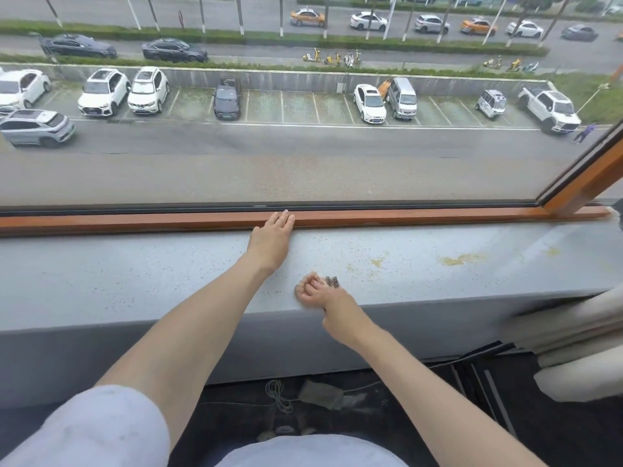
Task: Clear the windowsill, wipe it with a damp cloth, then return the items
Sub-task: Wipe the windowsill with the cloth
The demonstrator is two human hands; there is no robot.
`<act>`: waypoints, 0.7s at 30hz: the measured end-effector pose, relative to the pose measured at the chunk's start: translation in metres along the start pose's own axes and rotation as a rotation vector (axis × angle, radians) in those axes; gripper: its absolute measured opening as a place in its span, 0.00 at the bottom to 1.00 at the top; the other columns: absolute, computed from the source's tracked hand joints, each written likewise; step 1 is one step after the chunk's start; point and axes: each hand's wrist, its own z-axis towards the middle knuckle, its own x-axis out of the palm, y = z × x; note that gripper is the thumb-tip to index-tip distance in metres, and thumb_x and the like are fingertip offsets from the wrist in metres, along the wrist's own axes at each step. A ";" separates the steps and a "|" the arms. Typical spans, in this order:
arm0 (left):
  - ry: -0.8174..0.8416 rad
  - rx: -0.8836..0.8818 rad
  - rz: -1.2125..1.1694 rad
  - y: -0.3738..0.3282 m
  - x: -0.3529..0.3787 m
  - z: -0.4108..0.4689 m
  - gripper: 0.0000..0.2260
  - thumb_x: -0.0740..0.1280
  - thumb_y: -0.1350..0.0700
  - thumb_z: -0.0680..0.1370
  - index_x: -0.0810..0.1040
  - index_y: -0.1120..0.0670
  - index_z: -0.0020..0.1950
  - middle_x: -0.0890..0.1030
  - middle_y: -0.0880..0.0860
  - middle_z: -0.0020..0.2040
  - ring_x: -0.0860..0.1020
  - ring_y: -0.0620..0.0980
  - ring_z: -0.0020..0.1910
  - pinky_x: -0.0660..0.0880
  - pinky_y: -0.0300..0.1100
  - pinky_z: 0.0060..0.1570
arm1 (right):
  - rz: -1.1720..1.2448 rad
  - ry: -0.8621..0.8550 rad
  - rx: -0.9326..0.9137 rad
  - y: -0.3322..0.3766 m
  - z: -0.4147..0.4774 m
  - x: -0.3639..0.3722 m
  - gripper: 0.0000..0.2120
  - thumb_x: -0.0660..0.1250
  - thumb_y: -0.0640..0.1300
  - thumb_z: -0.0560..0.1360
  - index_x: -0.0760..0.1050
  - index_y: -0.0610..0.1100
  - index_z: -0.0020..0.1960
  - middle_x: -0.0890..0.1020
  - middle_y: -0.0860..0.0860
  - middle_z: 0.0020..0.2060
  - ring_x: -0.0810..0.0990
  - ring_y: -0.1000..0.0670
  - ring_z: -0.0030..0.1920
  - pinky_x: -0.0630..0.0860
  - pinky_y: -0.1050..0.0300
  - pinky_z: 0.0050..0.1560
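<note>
Currently: windowsill [135,274], smear risk.
Our left hand [269,237] lies flat at 12 o'clock; right hand [317,293] grips a checkered thing [333,282]; wiping could smear the 2 o'clock stains [462,259].

Grey speckled windowsill [135,281] — yellowish smears [462,259] toward its right end.

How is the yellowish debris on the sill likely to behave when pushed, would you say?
The yellowish debris looks like fine loose grains, so it would probably scatter rather than slide as one. It lies thin on the windowsill, so it is likely light.
</note>
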 end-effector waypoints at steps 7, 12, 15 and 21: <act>0.017 0.006 0.005 0.001 -0.003 0.001 0.29 0.49 0.68 0.78 0.48 0.53 0.78 0.47 0.49 0.79 0.47 0.47 0.77 0.65 0.51 0.69 | 0.022 -0.203 0.151 -0.010 0.022 0.001 0.37 0.53 0.25 0.70 0.53 0.42 0.77 0.57 0.47 0.76 0.47 0.48 0.77 0.51 0.59 0.73; -0.020 0.028 0.126 -0.003 0.006 0.001 0.28 0.50 0.65 0.80 0.46 0.54 0.78 0.46 0.51 0.79 0.48 0.49 0.77 0.55 0.53 0.73 | 0.072 -0.142 -0.005 0.013 -0.019 0.012 0.39 0.51 0.22 0.69 0.53 0.44 0.77 0.53 0.50 0.77 0.44 0.50 0.77 0.45 0.62 0.73; -0.024 0.012 0.076 -0.004 0.006 0.001 0.28 0.50 0.66 0.79 0.46 0.54 0.78 0.46 0.50 0.79 0.47 0.48 0.77 0.60 0.52 0.71 | 0.012 -0.178 0.030 -0.012 0.009 0.004 0.35 0.52 0.23 0.69 0.58 0.41 0.74 0.61 0.47 0.74 0.50 0.49 0.77 0.60 0.55 0.72; 0.001 0.017 -0.022 -0.001 0.000 0.002 0.29 0.50 0.68 0.78 0.48 0.53 0.78 0.47 0.49 0.79 0.47 0.47 0.77 0.59 0.54 0.71 | 0.019 -0.216 0.141 -0.010 0.029 0.010 0.35 0.54 0.26 0.70 0.55 0.40 0.76 0.59 0.45 0.74 0.49 0.46 0.77 0.53 0.54 0.75</act>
